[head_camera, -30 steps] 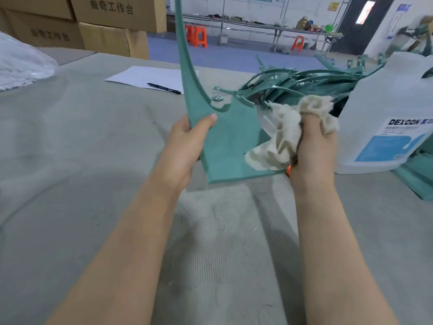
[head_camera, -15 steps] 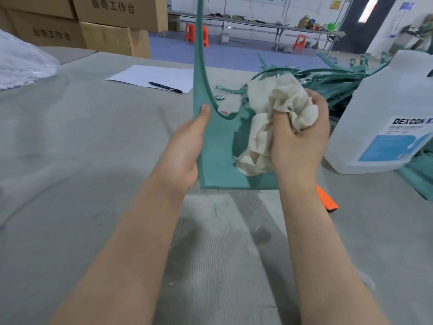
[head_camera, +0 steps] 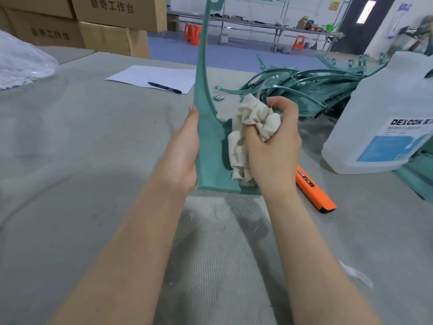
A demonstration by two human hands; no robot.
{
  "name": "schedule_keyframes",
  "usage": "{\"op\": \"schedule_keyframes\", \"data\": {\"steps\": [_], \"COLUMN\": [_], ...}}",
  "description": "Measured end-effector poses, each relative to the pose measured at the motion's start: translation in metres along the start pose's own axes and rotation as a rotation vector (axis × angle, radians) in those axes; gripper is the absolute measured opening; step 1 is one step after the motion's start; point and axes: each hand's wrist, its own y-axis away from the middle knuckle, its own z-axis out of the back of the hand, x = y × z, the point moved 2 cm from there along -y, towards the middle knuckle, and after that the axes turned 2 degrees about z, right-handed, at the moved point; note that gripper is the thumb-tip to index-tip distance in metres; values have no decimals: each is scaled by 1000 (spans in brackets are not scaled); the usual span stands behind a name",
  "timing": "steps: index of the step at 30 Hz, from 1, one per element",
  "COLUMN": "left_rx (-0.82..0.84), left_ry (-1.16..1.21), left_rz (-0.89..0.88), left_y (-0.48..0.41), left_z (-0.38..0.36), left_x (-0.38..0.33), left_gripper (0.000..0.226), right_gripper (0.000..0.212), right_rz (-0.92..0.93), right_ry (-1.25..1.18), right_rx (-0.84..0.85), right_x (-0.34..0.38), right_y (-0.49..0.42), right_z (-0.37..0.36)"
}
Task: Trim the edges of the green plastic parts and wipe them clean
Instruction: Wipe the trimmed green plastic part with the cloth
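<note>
A long green plastic part (head_camera: pixel 208 141) stands upright above the grey table, its thin arm reaching up out of the frame. My left hand (head_camera: pixel 185 151) grips its left edge, thumb lying along the edge. My right hand (head_camera: pixel 274 146) clutches a crumpled off-white cloth (head_camera: pixel 253 127) and presses it against the part's wide lower face. A tangled heap of more green parts (head_camera: pixel 311 87) lies at the back right.
An orange utility knife (head_camera: pixel 314 191) lies on the table just right of my right wrist. A big white DEXCON jug (head_camera: pixel 386 118) stands at the right. Paper (head_camera: pixel 154 77) with a black pen (head_camera: pixel 165 87) lies behind; cardboard boxes (head_camera: pixel 105 24) at back left; a clear plastic bag (head_camera: pixel 21 64) far left.
The part has turned more edge-on to me and upright. My right hand with the cloth has moved down and left across its lower face. The orange knife is now uncovered.
</note>
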Motion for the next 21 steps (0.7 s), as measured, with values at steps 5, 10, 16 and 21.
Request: {"op": "schedule_keyframes", "data": {"steps": [5, 10, 16, 21], "left_rx": [189, 297, 322, 354], "left_ry": [156, 229, 211, 285], "left_rz": [51, 108, 82, 47], "left_y": [-1, 4, 7, 5], "left_z": [-7, -10, -11, -11], "left_x": [5, 2, 0, 1], "left_gripper": [63, 41, 45, 67], "right_gripper": [13, 24, 13, 20], "right_rz": [-60, -112, -112, 126], "right_ry": [-276, -223, -130, 8], "right_rx": [182, 235, 221, 260], "right_x": [8, 6, -2, 3], "right_y": [0, 5, 3, 9], "right_z": [-6, -13, -10, -19]}}
